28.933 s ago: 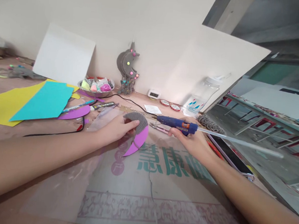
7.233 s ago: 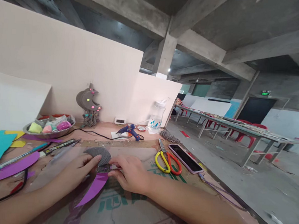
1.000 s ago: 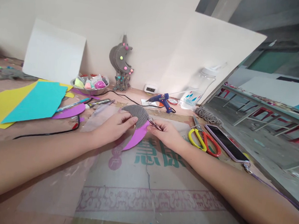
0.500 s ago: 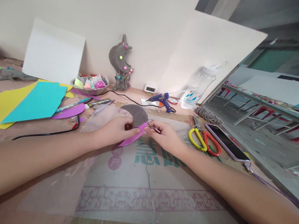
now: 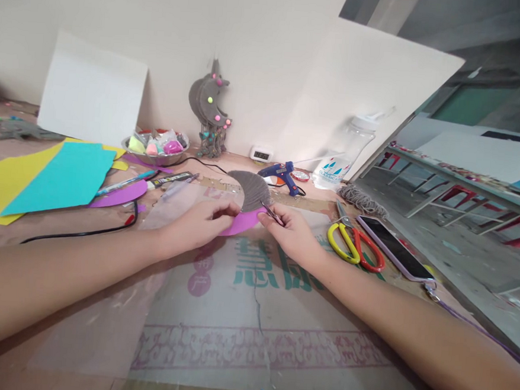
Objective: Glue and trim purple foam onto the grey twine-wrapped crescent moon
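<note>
A purple foam crescent (image 5: 246, 220), partly wrapped in grey yarn (image 5: 254, 190), is held up over the printed plastic sheet (image 5: 256, 313). My left hand (image 5: 205, 221) is closed on the crescent's lower purple end. My right hand (image 5: 290, 233) pinches a thin metal tool (image 5: 271, 212) whose tip touches the edge where yarn meets foam. The crescent stands tilted, its grey part uppermost.
A blue glue gun (image 5: 281, 174) lies behind the crescent with its black cord (image 5: 83, 230) running left. Yellow and red scissors (image 5: 354, 246), a phone (image 5: 392, 249) and a twine coil (image 5: 360, 199) lie to the right. Foam sheets (image 5: 60, 175), a bowl (image 5: 156, 149), a bottle (image 5: 345, 159) and a finished moon ornament (image 5: 210, 111) stand behind.
The crescent has been turned and lifted, so its grey wrapped part now stands higher and further right. Both hands shifted slightly right with it.
</note>
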Tool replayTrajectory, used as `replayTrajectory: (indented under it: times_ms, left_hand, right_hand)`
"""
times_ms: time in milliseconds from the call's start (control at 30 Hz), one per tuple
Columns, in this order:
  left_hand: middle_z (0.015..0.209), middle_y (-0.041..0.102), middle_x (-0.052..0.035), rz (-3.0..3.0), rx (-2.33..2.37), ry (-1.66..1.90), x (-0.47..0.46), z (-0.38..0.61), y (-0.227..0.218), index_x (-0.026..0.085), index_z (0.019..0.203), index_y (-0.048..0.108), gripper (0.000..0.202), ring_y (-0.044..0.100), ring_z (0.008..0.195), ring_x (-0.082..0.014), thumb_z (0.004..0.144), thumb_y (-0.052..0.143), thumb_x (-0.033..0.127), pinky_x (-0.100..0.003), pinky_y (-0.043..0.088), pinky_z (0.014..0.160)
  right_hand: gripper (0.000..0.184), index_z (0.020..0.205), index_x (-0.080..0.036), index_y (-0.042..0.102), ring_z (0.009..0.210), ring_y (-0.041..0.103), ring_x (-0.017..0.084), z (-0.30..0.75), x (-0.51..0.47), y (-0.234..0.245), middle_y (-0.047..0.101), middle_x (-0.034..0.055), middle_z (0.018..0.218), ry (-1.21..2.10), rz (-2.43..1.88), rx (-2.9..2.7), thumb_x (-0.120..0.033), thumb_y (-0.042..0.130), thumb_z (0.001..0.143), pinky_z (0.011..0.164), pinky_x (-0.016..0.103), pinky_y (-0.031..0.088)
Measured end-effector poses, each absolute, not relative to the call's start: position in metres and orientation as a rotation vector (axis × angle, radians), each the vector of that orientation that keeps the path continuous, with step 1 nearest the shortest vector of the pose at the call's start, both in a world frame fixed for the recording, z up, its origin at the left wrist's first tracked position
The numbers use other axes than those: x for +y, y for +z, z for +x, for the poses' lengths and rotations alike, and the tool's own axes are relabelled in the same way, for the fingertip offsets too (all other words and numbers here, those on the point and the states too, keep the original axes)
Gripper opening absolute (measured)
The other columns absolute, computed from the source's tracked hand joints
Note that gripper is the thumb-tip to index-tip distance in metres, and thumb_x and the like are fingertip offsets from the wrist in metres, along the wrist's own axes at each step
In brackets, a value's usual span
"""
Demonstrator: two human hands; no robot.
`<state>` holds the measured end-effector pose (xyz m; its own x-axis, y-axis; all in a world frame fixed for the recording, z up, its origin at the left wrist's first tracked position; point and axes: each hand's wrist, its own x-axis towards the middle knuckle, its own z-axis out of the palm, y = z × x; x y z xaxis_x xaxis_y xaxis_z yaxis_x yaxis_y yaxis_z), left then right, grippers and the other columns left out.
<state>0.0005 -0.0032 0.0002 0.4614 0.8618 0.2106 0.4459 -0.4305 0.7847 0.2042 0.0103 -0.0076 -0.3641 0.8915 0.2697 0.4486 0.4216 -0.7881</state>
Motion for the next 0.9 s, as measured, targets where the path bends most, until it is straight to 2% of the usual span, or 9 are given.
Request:
replayTrajectory:
  times_ms: [167,300,500,633,733,800,900]
  left_hand:
    - [0.073,0.055,0.0020,2.066,1.109,0.921,-0.001,0.001,0.000,0.017,0.074,0.055,0.027,0.048,0.070,-0.0124,0.085,0.040,0.037,-0.024,0.037,0.064]
    - [0.069,0.051,0.0028,2.049,1.112,0.904,0.000,0.000,-0.003,0.017,0.072,0.053,0.026,0.046,0.065,-0.0111,0.085,0.041,0.036,-0.023,0.036,0.061]
    - [0.063,0.041,0.0035,2.029,1.058,0.936,-0.001,0.000,-0.001,0.018,0.064,0.040,0.028,0.040,0.059,-0.0102,0.087,0.037,0.033,-0.023,0.033,0.055]
    - [0.063,0.043,0.0039,1.911,1.066,0.964,0.003,0.000,-0.007,0.019,0.075,0.046,0.021,0.039,0.053,-0.0095,0.088,0.037,0.034,-0.023,0.033,0.050]
    - [0.066,0.047,0.0030,1.898,1.114,0.992,0.005,0.000,-0.010,0.018,0.085,0.051,0.017,0.041,0.054,-0.0099,0.085,0.041,0.033,-0.023,0.034,0.052]
    - [0.067,0.047,0.0027,1.917,1.111,1.012,0.004,0.000,-0.009,0.018,0.084,0.051,0.019,0.041,0.056,-0.0102,0.086,0.040,0.033,-0.023,0.035,0.055]
    - [0.066,0.044,0.0028,2.006,1.055,0.992,0.003,0.000,-0.005,0.017,0.072,0.049,0.025,0.042,0.061,-0.0106,0.087,0.038,0.034,-0.023,0.035,0.058]
  right_hand:
    - [0.023,0.079,-0.016,0.056,0.060,0.038,0.010,0.203,0.010,-0.009,0.042,-0.0034,0.065,0.873,-1.085,-1.994,-0.038,0.049,0.083,0.056,0.022,0.031]
    - [0.023,0.078,-0.016,0.055,0.059,0.037,0.009,0.203,0.010,-0.009,0.042,-0.0038,0.064,0.866,-1.101,-2.004,-0.038,0.050,0.083,0.056,0.022,0.031]
    - [0.025,0.075,-0.016,0.054,0.057,0.035,0.009,0.202,0.008,-0.006,0.040,-0.0042,0.062,0.851,-1.113,-1.976,-0.040,0.051,0.082,0.055,0.022,0.030]
    - [0.024,0.078,-0.016,0.056,0.059,0.038,0.010,0.202,0.008,-0.006,0.042,-0.0036,0.063,0.862,-1.109,-1.990,-0.039,0.050,0.082,0.056,0.023,0.031]
    - [0.024,0.080,-0.016,0.056,0.060,0.040,0.010,0.202,0.009,-0.008,0.045,-0.0031,0.065,0.869,-1.107,-1.998,-0.039,0.050,0.083,0.058,0.023,0.033]
    - [0.023,0.081,-0.016,0.056,0.061,0.041,0.010,0.203,0.010,-0.009,0.047,-0.0028,0.066,0.871,-1.107,-1.999,-0.038,0.050,0.083,0.059,0.023,0.033]
    - [0.023,0.081,-0.017,0.056,0.062,0.042,0.011,0.203,0.010,-0.009,0.048,-0.0025,0.067,0.881,-1.100,-1.999,-0.038,0.050,0.083,0.059,0.023,0.034]
